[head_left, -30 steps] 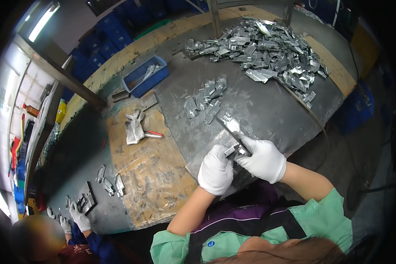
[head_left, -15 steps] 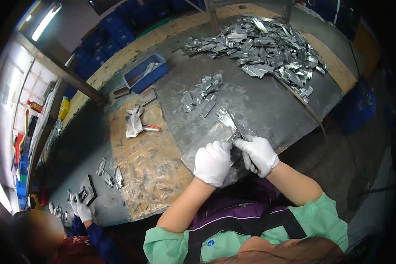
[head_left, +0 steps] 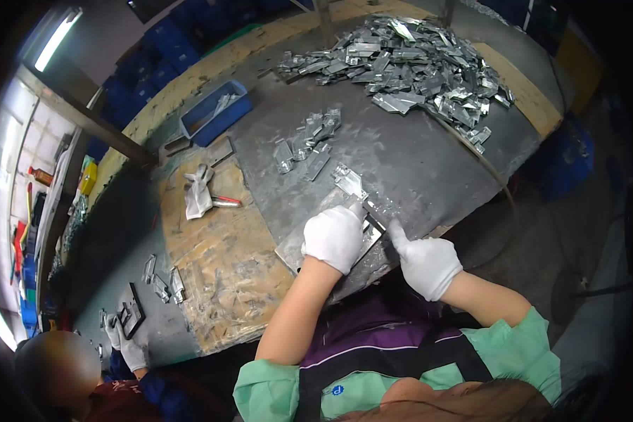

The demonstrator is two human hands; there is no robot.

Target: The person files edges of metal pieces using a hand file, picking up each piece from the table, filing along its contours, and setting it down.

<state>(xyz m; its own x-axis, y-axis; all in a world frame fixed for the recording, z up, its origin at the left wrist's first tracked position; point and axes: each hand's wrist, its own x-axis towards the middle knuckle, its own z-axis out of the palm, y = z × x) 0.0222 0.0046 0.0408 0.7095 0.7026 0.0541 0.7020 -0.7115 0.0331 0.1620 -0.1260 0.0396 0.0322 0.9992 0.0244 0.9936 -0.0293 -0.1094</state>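
Note:
My left hand (head_left: 333, 238), in a white glove, is closed on a dark rectangular metal frame (head_left: 375, 218) near the table's front edge. A bright metal surface shows inside the frame. My right hand (head_left: 430, 266), also gloved, is just right of the frame, index finger stretched toward its edge and the other fingers curled under. Whatever the curled fingers hold is hidden. Beyond my left hand lies a silver metal part (head_left: 348, 181). Several similar metal parts (head_left: 316, 128) lie in a loose group farther back.
A large heap of metal parts (head_left: 429, 63) covers the back right. A blue bin (head_left: 216, 116) stands at the back left. On the brown cardboard (head_left: 218, 281) lie a white glove (head_left: 198, 191) and a red-handled tool (head_left: 226, 202). At left, a co-worker's gloved hand (head_left: 128, 346) touches another dark frame (head_left: 133, 309).
My right hand has moved away from my left hand, to the right, and its index finger is now extended. More of the dark frame shows. The whole view has shifted slightly.

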